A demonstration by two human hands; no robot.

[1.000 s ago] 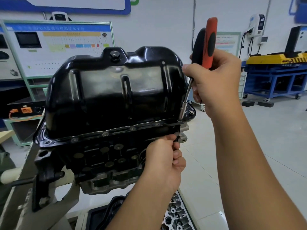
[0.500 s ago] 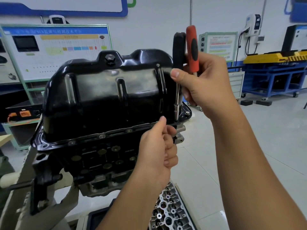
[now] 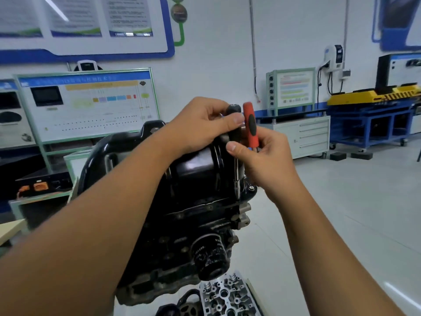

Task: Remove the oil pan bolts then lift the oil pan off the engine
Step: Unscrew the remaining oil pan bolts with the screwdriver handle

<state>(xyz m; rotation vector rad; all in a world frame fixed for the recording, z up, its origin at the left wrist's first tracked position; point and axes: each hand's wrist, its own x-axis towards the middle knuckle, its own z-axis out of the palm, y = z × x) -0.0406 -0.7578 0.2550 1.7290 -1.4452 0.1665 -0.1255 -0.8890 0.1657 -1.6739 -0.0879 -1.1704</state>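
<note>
At nine o'clock in the head view a training display board (image 3: 86, 103) stands against the wall, and the left forearm crosses from about seven o'clock up toward the centre. The left hand (image 3: 200, 124) sits just above centre, its fingers and thumb curled over the top of the black-handled nut driver (image 3: 234, 133), pinching the handle near its cap. Beneath and behind that hand the black oil pan (image 3: 193, 169) sits on the upturned engine block (image 3: 182, 236), its flange meeting the block along a seam just below centre; a black oil filter (image 3: 209, 256) sticks out of the block at about six o'clock, and a bare cylinder head (image 3: 227, 297) lies lower still at the bottom edge. The nut driver's steel shaft runs straight down to the pan flange at its right-hand corner, where its tip meets an oil pan bolt (image 3: 237, 195); another bolt head shows on the flange just to the right. A red-handled screwdriver (image 3: 250, 128) stands upright beside the black handle. The right hand (image 3: 268, 160), at about three o'clock of centre, closes around the lower part of both handles, thumb pressed across the black one. Half a second earlier the left hand hovered low by the flange with its fingers loosely bent and holding nothing, and the right hand alone held both tools; now the left hand has risen to grasp the driver's top, and the view has swung left and closer. A blue workbench (image 3: 369, 124) with yellow equipment stands at two o'clock.
</note>
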